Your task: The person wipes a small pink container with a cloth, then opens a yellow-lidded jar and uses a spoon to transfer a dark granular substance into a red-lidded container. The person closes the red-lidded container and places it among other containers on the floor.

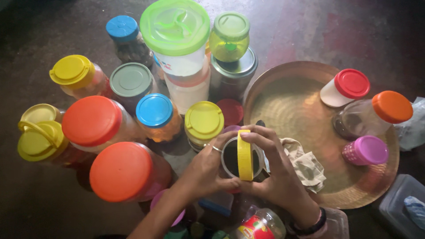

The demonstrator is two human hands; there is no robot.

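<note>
head view: a round yellow plastic lid (245, 155) stands on edge over the mouth of an open jar with dark contents (232, 158), gripped by the right hand (275, 170); the left hand (204, 170) clasps the jar, just beside a round brass tray (292, 110) holding a crumpled cloth (305, 164).

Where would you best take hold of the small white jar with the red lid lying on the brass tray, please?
Grip the small white jar with the red lid around its white body, coming from above. It lies tilted on its side on the round brass tray, so the lid faces sideways, and the body's upper side is clear. The clear jar with the orange lid lies close on its lower right, so that side is tighter.
</note>
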